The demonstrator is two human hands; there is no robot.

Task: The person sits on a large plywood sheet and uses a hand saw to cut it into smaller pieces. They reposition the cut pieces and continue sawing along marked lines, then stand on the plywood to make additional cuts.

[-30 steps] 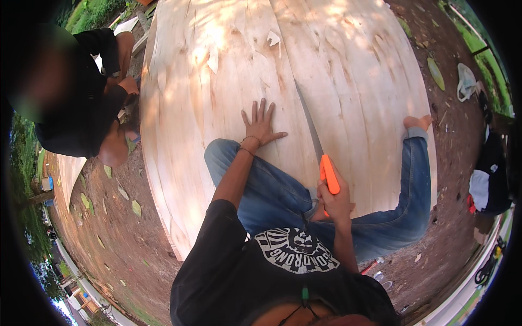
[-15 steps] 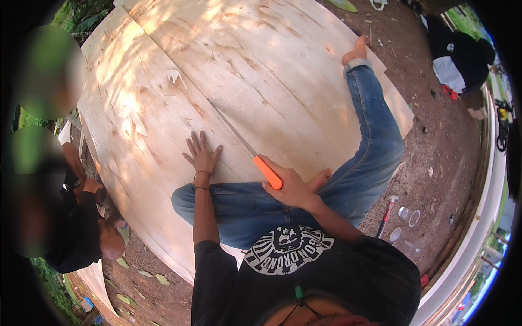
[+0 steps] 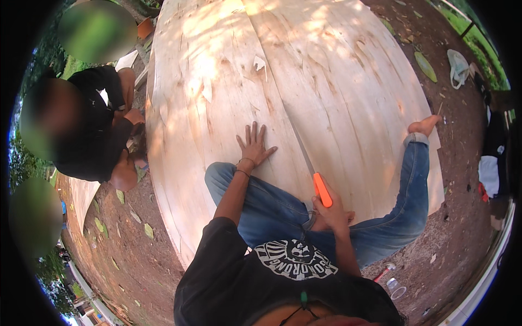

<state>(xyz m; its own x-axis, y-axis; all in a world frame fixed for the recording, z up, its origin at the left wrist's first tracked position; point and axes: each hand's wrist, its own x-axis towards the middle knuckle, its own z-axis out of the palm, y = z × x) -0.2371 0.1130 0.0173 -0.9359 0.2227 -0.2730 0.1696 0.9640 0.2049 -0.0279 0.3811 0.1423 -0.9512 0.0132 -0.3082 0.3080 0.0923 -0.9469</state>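
A large pale plywood sheet lies under me, and I sit on it with one leg folded and the other stretched to the right. My right hand is wrapped round the orange handle of a handsaw. Its thin blade slants away from me, and the tip meets a dark straight line running to the sheet's far edge. Left of the blade, my left hand lies flat on the plywood with fingers spread, holding nothing. The blade's teeth are too small to make out.
Another person in black crouches beyond the sheet's left edge. A torn veneer scrap lies near the line. On the dirt at right are a hammer, a clear plastic cup and a white bag. Leaves lie scattered.
My view has swung to the left, so the sheet and my legs appear farther right. My right hand with the handsaw sits slightly closer to my bare foot. The left hand stays flat on the plywood.
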